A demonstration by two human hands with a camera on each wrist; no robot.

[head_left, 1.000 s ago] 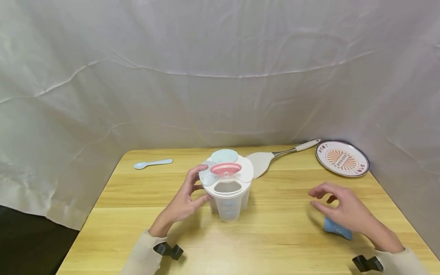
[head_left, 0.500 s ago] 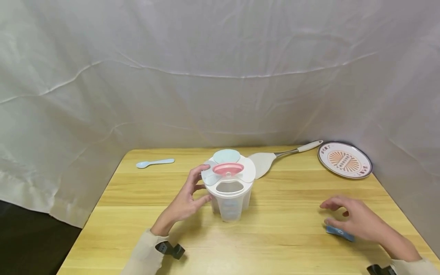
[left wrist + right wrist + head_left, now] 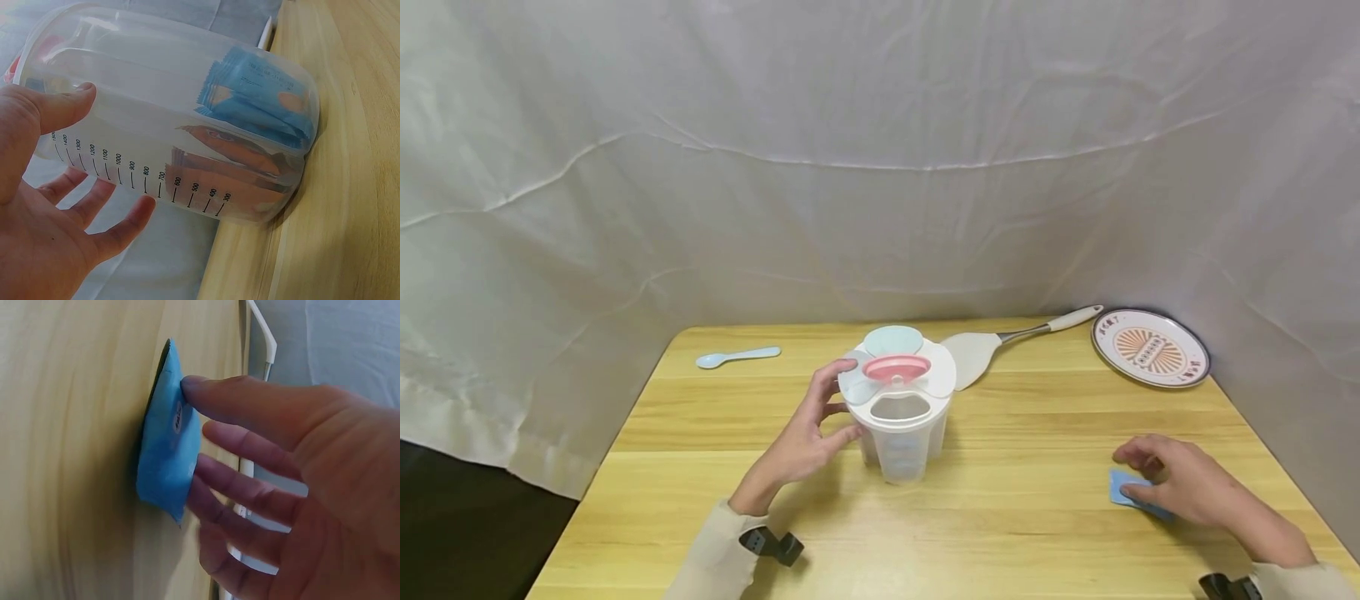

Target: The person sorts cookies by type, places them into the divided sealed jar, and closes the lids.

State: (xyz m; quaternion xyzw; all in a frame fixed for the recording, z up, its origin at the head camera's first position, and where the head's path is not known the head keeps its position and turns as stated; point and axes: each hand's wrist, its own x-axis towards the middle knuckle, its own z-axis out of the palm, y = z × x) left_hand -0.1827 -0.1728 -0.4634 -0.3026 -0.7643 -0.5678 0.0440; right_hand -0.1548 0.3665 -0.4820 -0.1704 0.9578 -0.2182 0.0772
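A clear storage jar point(image 3: 904, 454), split into compartments, stands upright at mid-table. Its white lid point(image 3: 940, 371) has coloured flaps, and a grey opening faces the front. My left hand point(image 3: 805, 437) grips the jar's left side, thumb and fingers spread around it. Through the wall, the left wrist view shows blue packets point(image 3: 256, 94) and orange-brown packets point(image 3: 219, 181) at the bottom, beside printed measuring marks. On the right, my right hand point(image 3: 1191, 483) pinches a small blue sealed packet point(image 3: 165, 437) between thumb and fingertips, low over the table; its face is tilted.
A light blue spoon point(image 3: 737, 357) lies at the back left. Behind the jar is a spatula point(image 3: 973, 354) with a white head and handle. A round patterned plate point(image 3: 1150, 348) sits at the back right. Grey cloth point(image 3: 880, 208) hangs behind the table.
My right hand has come down and to the right onto the blue packet, taking hold of it; the packet has tilted. My left hand stays on the jar.
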